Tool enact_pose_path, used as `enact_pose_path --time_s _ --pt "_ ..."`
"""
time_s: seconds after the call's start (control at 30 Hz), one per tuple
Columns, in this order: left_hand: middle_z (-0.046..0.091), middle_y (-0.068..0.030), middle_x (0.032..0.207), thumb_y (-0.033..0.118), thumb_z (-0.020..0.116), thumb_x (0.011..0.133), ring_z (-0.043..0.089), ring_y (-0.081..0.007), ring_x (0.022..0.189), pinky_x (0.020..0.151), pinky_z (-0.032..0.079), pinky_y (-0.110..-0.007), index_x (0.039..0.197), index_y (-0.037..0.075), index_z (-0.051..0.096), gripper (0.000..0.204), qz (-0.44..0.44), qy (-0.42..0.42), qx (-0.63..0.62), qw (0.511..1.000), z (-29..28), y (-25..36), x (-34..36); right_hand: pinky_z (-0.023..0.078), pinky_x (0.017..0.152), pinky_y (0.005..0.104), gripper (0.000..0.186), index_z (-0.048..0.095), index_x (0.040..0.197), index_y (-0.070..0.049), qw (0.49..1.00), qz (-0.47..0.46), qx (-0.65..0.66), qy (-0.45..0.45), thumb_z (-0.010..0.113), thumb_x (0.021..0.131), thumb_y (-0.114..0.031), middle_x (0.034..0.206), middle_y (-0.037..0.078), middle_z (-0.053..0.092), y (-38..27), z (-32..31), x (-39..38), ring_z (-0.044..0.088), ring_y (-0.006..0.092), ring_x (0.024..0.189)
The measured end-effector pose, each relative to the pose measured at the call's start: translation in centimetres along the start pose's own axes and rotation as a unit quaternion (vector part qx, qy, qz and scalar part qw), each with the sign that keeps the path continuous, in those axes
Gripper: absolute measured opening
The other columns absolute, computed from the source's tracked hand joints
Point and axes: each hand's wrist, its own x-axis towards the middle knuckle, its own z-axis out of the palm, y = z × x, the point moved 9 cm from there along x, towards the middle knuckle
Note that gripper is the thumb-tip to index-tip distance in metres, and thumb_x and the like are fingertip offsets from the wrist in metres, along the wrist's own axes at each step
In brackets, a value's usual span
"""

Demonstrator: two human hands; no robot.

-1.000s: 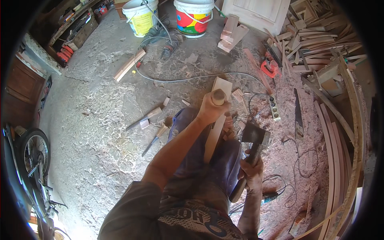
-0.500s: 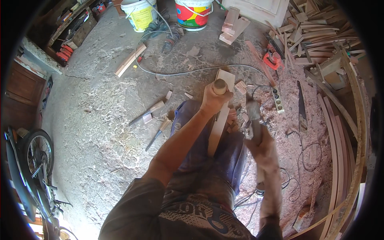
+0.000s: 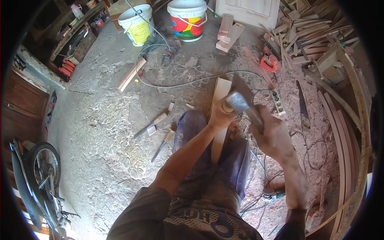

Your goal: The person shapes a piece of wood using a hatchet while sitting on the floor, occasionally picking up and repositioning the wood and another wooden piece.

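Note:
My left hand (image 3: 220, 119) grips an upright tool with a round wooden handle (image 3: 227, 107), likely a chisel, against a pale wooden board (image 3: 219, 146) that lies lengthwise between my bent legs. My right hand (image 3: 267, 130) is wrapped round the handle of a hatchet (image 3: 245, 94), whose metal head is right at the top of the wooden handle in my left hand, partly hiding it. Whether they touch I cannot tell. Two loose chisels (image 3: 151, 125) (image 3: 162, 146) lie on the floor left of my legs, among small offcuts (image 3: 171, 106).
Ahead are two buckets (image 3: 186, 28), a red power tool (image 3: 269, 60) and a cable. A power strip (image 3: 279, 104), a handsaw (image 3: 303, 100) and wood shavings lie at the right, beside long strips and heaped scrap wood (image 3: 310, 32). A bicycle or motorbike wheel (image 3: 43, 168) stands at the left.
My right hand has risen and swung inward with the hatchet, bringing its head from beside my right knee to the top of the handle in my left hand.

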Motion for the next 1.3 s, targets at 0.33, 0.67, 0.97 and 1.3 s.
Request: enact_pose_path --time_s 0.33,0.67,0.97,1.3 --pt "0.064 -0.0055 0.073 0.005 0.074 0.076 0.06 -0.0089 0.068 0.063 0.05 -0.031 0.09 0.002 0.065 0.017 0.076 -0.026 0.08 0.994 0.6 1.7 -1.7 0.058 0.058 0.0525 0.04 0.046 0.118 -0.004 0.997 -0.014 -0.065 -0.042 0.071 0.088 -0.013 0.081 0.025 0.068 1.6 4.6 -0.1 0.07 0.0442 0.068" --pt "0.064 -0.0085 0.073 0.007 0.07 0.077 0.061 -0.0154 0.067 0.065 0.05 -0.033 0.085 0.003 0.061 0.013 -0.012 -0.028 0.023 0.999 -0.2 -0.1 -1.3 0.05 0.047 0.0326 0.05 0.05 0.131 -0.006 0.933 -0.085 0.128 0.326 0.076 0.089 -0.016 0.073 0.007 0.064 -5.4 -11.1 -1.9 0.056 0.0151 0.048" --pt "0.067 -0.0066 0.079 0.008 0.076 0.078 0.064 -0.0133 0.072 0.071 0.053 -0.032 0.089 0.003 0.063 0.017 0.034 -0.014 -0.002 0.999 0.2 0.3 -1.6 0.057 0.057 0.0427 0.036 0.049 0.119 -0.002 0.994 0.049 -0.078 -0.057 0.066 0.088 -0.009 0.078 0.019 0.066 2.2 5.5 -0.8 0.07 0.0311 0.065" --pt "0.062 -0.0039 0.072 0.009 0.072 0.082 0.06 -0.0108 0.069 0.064 0.05 -0.032 0.086 0.003 0.059 0.015 -0.003 -0.049 0.031 0.998 -0.1 0.2 -1.7 0.045 0.05 0.034 0.021 0.059 0.108 -0.003 0.917 -0.145 0.01 0.373 0.069 0.089 -0.005 0.077 0.007 0.061 -7.9 -12.4 -2.0 0.054 0.0169 0.057"
